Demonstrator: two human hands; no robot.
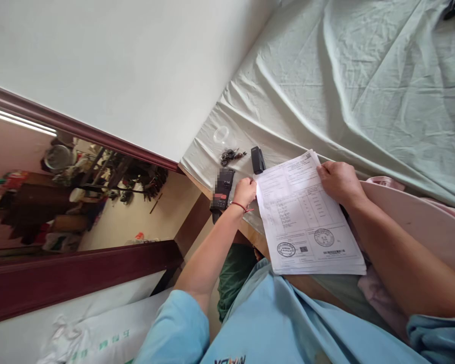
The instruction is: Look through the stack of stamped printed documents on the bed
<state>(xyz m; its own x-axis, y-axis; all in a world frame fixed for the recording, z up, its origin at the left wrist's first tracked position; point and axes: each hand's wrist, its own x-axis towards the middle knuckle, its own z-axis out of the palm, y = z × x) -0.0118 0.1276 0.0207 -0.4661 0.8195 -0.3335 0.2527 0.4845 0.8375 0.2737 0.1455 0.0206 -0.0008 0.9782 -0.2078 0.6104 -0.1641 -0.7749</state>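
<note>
A stack of printed papers (pixel 299 212) with round and oval stamps and a barcode lies between my hands, its lower edge close to my shirt. My left hand (pixel 245 192), a red string at the wrist, is closed on the stack's left edge. On the opposite side my right hand (pixel 339 179) grips the upper right edge. Just left of my left hand lies a phone (pixel 223 184) with a lit screen, partly blurred out. A small black case-like object (pixel 257 160) touches or nearly touches the top left corner of the papers. Both sets of fingertips are partly hidden.
A bunch of keys (pixel 230 156) and a clear round plastic piece (pixel 221 134) lie on the wrinkled pale green sheet (pixel 296 96). Right of my right arm is a pink board-like surface (pixel 409 222). A dark red door frame (pixel 79 270) and white sack (pixel 109 328) stand at left.
</note>
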